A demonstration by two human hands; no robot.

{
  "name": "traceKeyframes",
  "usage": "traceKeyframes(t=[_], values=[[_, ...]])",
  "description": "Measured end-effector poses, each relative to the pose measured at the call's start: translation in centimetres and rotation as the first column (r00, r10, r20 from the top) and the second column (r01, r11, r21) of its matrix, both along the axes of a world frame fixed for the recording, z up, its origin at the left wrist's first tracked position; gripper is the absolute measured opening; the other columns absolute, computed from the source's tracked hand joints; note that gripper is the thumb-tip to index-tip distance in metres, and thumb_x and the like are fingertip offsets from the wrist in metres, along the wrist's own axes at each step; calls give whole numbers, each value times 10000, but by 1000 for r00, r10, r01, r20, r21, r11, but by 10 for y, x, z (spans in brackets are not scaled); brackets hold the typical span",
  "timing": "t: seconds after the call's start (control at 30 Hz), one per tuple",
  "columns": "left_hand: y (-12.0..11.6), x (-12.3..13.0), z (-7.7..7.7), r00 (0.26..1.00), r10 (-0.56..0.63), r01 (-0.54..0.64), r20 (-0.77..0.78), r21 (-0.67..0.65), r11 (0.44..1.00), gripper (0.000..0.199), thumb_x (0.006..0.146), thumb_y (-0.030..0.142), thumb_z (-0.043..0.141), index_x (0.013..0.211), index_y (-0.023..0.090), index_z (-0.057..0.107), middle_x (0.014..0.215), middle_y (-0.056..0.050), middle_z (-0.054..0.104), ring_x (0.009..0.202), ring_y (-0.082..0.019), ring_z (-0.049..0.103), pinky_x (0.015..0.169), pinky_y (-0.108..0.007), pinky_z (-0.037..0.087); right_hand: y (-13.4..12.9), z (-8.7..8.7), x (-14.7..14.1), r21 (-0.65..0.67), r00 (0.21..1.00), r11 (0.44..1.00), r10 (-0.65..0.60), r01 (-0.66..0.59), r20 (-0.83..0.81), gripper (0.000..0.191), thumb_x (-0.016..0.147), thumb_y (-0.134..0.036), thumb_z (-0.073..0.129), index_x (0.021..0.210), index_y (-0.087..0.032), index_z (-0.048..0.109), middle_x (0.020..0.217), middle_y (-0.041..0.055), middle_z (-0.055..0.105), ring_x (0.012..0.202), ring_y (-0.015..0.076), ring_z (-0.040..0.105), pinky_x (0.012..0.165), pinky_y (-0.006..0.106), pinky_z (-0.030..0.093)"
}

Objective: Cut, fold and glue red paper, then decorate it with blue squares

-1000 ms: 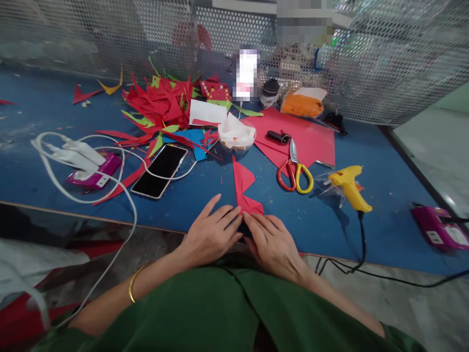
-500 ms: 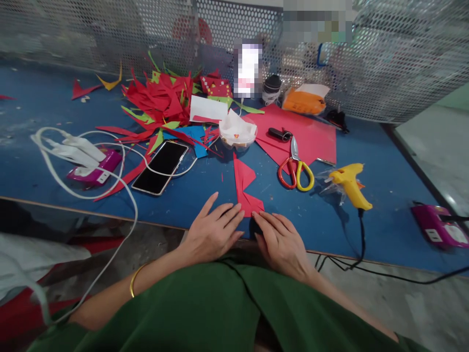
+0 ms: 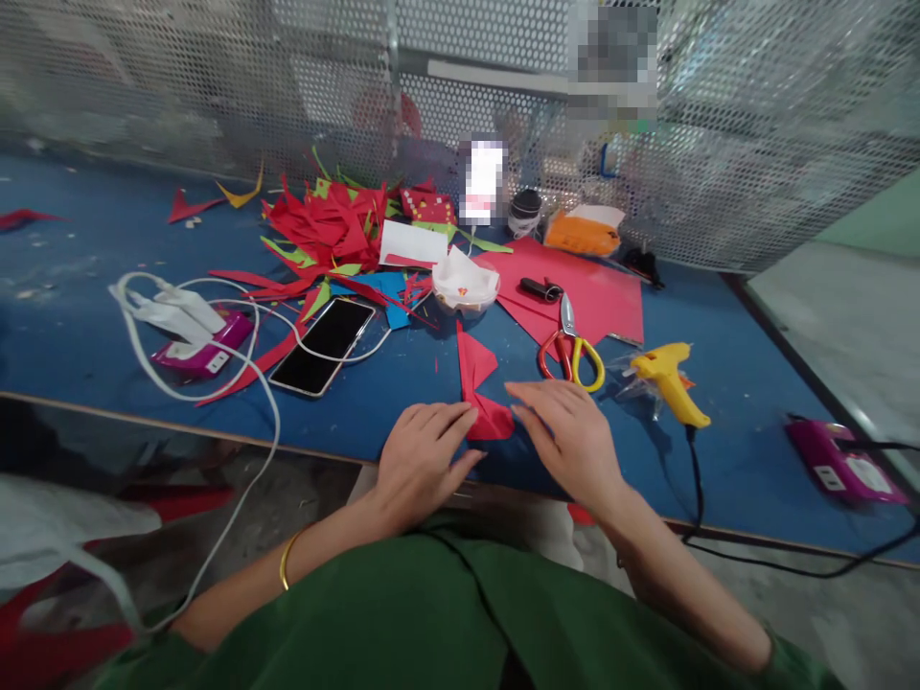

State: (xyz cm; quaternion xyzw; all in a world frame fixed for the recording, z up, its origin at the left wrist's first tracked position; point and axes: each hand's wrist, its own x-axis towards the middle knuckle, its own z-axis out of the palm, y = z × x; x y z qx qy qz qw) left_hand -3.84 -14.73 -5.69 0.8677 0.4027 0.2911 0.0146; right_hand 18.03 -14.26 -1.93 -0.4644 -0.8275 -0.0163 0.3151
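Observation:
A folded piece of red paper [image 3: 480,364] lies on the blue table in front of me, with a pointed strip up its left side and two flaps on the right. My left hand [image 3: 425,450] rests flat at its lower left, fingertips on the paper and thumb held apart. At the paper's lower right corner, my right hand [image 3: 571,436] is slightly raised, its fingers stretched out and a gap below them to the thumb. Whether its fingertips touch the paper I cannot tell. Scissors [image 3: 567,326] with one red and one yellow handle lie to the upper right.
Red and green paper scraps [image 3: 331,225] are heaped at the back left. A bowl [image 3: 466,281] stands beyond the folded paper. Left of it lie a dark phone [image 3: 323,347] and a looping white cable [image 3: 269,431]. A yellow glue gun [image 3: 668,379] lies on the right.
My right hand has lifted off the paper's lower edge and moved up and right to its corner. My left hand stays on the paper. The whole view has tilted upward slightly.

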Motion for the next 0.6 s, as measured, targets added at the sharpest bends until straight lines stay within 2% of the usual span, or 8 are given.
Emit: traceKeyframes(t=[0.1,0.17,0.2,0.33,0.47,0.6], values=[[3,3,1,996,91,-93,-22,-70,993,547,868,374,720,1333,143,548,1276,-141,665,1100,-288,633,901,-416,498,41,11,-7,-76,994,997,3,5,111,230,994,-213,521,1159,-198,681,1101,91,740,988,230,680,871,387,496],[5,5,1,984,174,-176,-27,-111,978,627,830,417,756,1338,130,524,1252,-159,654,1098,-310,617,883,-430,499,69,15,-17,-204,957,978,92,-35,275,268,976,-164,515,1191,-187,674,1132,108,701,1005,238,653,854,379,480],[6,6,2,978,208,-210,-28,-137,968,624,813,438,770,1308,136,538,1218,-153,658,1083,-314,615,871,-435,499,82,16,-23,-265,913,962,161,-61,375,297,962,-132,508,1207,-183,668,1151,120,675,1004,240,636,849,377,467],[8,7,7,975,220,-223,-37,-236,946,478,767,438,811,1119,180,617,1089,-95,659,1011,-300,607,828,-433,491,125,20,-43,-353,824,922,318,-156,469,371,858,-24,540,1114,-220,723,1125,106,640,929,216,600,750,321,415],[8,4,11,982,187,-181,-1,-261,948,378,743,366,840,1015,198,639,1050,-72,659,958,-279,604,784,-415,480,148,23,-53,-416,754,885,417,-210,507,378,803,-2,567,1035,-239,747,1050,81,633,874,192,572,689,291,376],[8,2,12,982,187,-170,37,-277,946,350,735,333,849,984,205,639,1041,-62,662,944,-265,607,773,-401,474,156,27,-54,-461,716,857,471,-232,515,254,783,-47,645,916,-230,759,1044,73,639,874,183,571,698,280,383]])
